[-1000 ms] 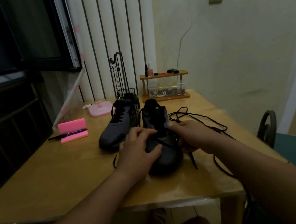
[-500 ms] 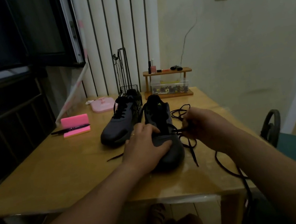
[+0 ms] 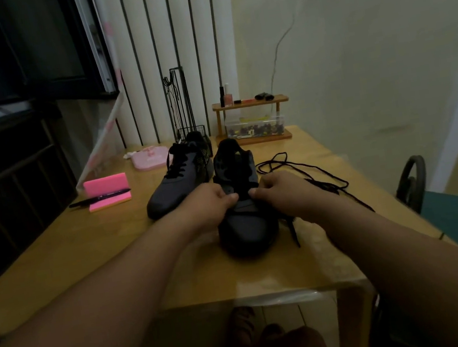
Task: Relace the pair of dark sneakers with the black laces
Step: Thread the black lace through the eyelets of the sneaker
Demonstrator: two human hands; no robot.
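Two dark sneakers stand on the wooden table (image 3: 85, 256). The left sneaker (image 3: 175, 184) is fully laced in black. The right sneaker (image 3: 243, 216) points its toe at me and has lace only across its lowest eyelets. My left hand (image 3: 210, 206) grips the right sneaker's left side, thumb at the eyelets. My right hand (image 3: 282, 195) pinches the black lace (image 3: 304, 166) at the sneaker's right eyelets. The lace's loose length trails in loops over the table to the right, and one end (image 3: 292, 230) lies beside the toe.
A pink sticky-note block (image 3: 106, 189) with a black pen (image 3: 99, 197) lies at the left. A pink dish (image 3: 149, 159), a black wire stand (image 3: 185, 114) and a small wooden shelf (image 3: 249, 104) over a clear box stand at the back. A chair (image 3: 412, 183) is at the right.
My right hand has come back in from the right, where it had drawn the lace out, to the sneaker's eyelets. My left hand has slid slightly up the shoe.
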